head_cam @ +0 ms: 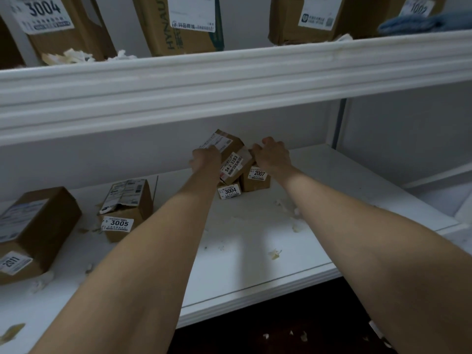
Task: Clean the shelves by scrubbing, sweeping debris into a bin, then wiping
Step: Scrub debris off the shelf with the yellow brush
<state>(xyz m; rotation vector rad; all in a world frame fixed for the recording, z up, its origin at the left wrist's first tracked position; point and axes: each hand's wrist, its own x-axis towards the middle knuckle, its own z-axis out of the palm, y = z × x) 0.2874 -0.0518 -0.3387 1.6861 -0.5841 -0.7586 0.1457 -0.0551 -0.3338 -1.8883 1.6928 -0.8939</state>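
Observation:
Both my arms reach deep into the white lower shelf [255, 272]. A small tilted cardboard box [233, 159] with white labels sits between my hands, on top of two smaller boxes labelled 3004 [229, 191] and 2007 [256, 178]. My left hand [205, 159] grips its left side and my right hand [272, 155] grips its right edge. Bits of white paper debris [274, 254] lie scattered over the shelf surface.
Two more boxes stand on the left of the shelf, one labelled 3005 [127, 208] and a larger one [35, 231]. The upper shelf [229, 80] carries several cardboard boxes, paper scraps and a blue cloth [424, 23]. Scraps lie on the dark floor [281, 335] below.

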